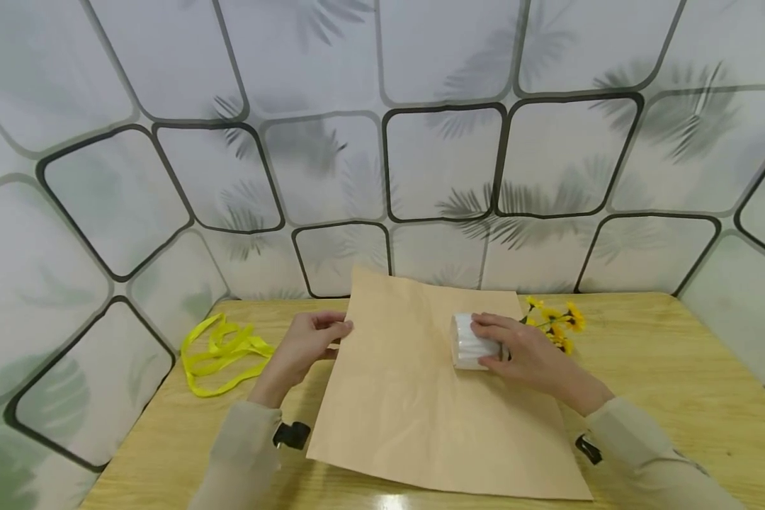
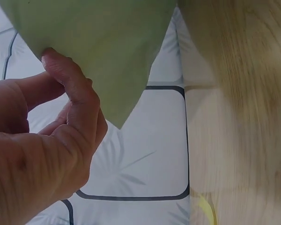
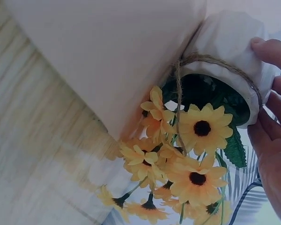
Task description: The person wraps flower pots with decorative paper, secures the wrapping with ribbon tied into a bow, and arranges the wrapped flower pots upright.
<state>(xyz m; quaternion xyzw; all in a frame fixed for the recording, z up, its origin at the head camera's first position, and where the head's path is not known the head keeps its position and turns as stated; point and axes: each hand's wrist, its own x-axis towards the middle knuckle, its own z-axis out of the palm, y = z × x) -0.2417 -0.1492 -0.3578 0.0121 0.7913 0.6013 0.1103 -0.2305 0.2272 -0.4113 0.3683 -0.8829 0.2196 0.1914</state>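
A large sheet of brown kraft paper (image 1: 408,397) lies on the wooden table, its left side lifted. My left hand (image 1: 309,340) pinches that left edge; in the left wrist view the fingers (image 2: 79,98) meet the paper (image 2: 103,61). On the paper's right half, a white pot (image 1: 472,343) lies on its side, with my right hand (image 1: 529,354) gripping it. The right wrist view shows the pot (image 3: 229,42) with twine (image 3: 225,63) round its rim and a dark green inside. Yellow flowers (image 3: 201,129) with dark centres spread from its mouth.
A loose heap of yellow ribbon (image 1: 223,354) lies on the table (image 1: 650,382) to the left of the paper. A patterned cloth wall (image 1: 446,163) with dark rounded outlines and leaf prints surrounds the table's back and sides.
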